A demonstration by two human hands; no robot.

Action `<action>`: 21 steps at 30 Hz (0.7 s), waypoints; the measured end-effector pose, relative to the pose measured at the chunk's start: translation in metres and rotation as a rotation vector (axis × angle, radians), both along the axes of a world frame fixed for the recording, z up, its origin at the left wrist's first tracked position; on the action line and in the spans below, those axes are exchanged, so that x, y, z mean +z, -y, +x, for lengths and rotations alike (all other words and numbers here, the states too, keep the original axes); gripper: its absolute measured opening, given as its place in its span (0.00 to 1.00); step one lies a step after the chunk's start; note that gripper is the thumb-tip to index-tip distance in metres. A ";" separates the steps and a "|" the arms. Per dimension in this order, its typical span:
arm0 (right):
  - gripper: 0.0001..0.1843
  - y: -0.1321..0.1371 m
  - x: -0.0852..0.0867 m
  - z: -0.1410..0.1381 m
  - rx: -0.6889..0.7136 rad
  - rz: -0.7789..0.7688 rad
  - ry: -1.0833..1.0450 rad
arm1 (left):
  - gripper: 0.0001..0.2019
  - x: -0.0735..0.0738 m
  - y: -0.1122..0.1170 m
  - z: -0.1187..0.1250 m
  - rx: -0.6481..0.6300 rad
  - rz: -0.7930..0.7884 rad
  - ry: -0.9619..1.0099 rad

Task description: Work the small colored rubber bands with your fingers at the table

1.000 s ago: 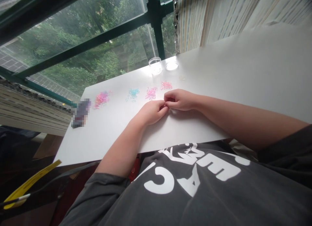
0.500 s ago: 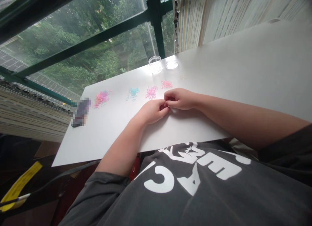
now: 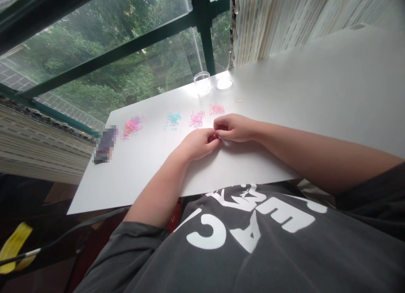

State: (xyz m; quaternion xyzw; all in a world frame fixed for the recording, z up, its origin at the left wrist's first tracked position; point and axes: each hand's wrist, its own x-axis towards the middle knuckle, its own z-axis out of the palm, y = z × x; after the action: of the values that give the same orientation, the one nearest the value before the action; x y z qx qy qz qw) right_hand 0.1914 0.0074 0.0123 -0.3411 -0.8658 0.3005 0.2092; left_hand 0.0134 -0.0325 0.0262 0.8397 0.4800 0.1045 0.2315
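Note:
My left hand (image 3: 201,143) and my right hand (image 3: 236,127) meet fingertip to fingertip low over the white table (image 3: 136,175). Both have curled, pinching fingers; whatever they pinch is too small or hidden to make out. Just beyond them lie small heaps of thin, loop-like coloured pieces: a coral-pink heap (image 3: 217,109), a pink-violet heap (image 3: 197,119) and a light-blue heap (image 3: 174,119). Farther left spreads a larger mixed heap (image 3: 133,126), mostly pink with some violet and yellow.
A clear round tub (image 3: 202,84) stands at the table's far edge, its clear lid (image 3: 224,83) lying beside it. A pixelated dark object (image 3: 106,144) rests at the left edge. Behind are a green-framed window (image 3: 110,57) and a striped curtain (image 3: 272,23). One tiny pale piece (image 3: 239,100) lies beyond my right hand.
Both hands stay almost in place, fingertips still together. The view has shifted very slightly; the heaps, tub and lid lie as before.

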 end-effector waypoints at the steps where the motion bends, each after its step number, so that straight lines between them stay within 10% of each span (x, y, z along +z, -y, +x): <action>1: 0.04 0.000 0.000 0.000 0.001 0.002 -0.001 | 0.11 0.000 0.000 0.000 0.002 -0.002 -0.004; 21: 0.05 0.000 0.000 0.000 -0.005 -0.001 -0.001 | 0.10 0.001 0.000 0.000 -0.010 0.009 -0.009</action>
State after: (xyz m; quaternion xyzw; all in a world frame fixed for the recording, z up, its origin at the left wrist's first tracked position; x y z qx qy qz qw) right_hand 0.1918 0.0073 0.0125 -0.3432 -0.8648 0.3004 0.2101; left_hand 0.0138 -0.0323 0.0267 0.8437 0.4761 0.1017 0.2262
